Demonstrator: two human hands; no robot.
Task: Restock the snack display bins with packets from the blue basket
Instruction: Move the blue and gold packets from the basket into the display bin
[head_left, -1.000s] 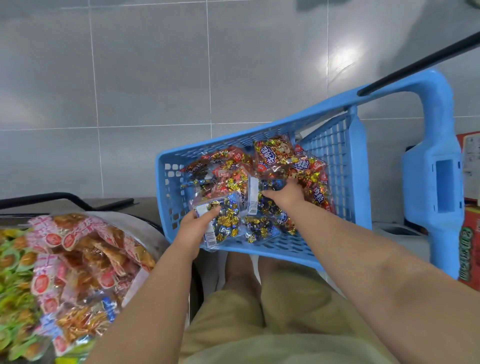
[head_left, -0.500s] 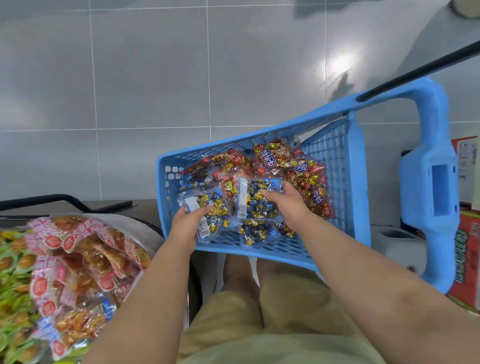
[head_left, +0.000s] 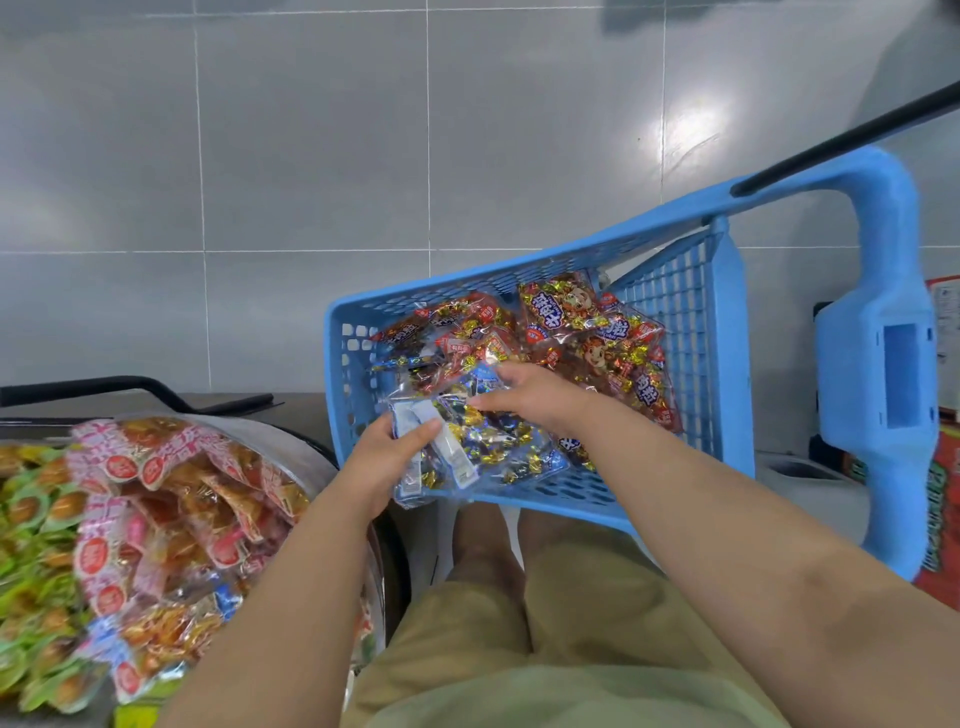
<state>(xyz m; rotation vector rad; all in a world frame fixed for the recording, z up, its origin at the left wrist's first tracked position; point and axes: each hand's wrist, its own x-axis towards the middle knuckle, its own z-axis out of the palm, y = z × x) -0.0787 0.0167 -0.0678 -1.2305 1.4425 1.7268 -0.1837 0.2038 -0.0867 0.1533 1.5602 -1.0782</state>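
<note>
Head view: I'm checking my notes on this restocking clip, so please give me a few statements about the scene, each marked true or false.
1. The left hand grips blue and gold candy packets at the near edge of the blue basket. True.
2. The right hand rests on the basket's handle. False: it is inside the basket, on the candy packets.
3. Red packets lie in the far part of the basket. True.
4. The packets piled at the left of the view are all blue. False: they are pink-and-orange packets and green packets.
</note>
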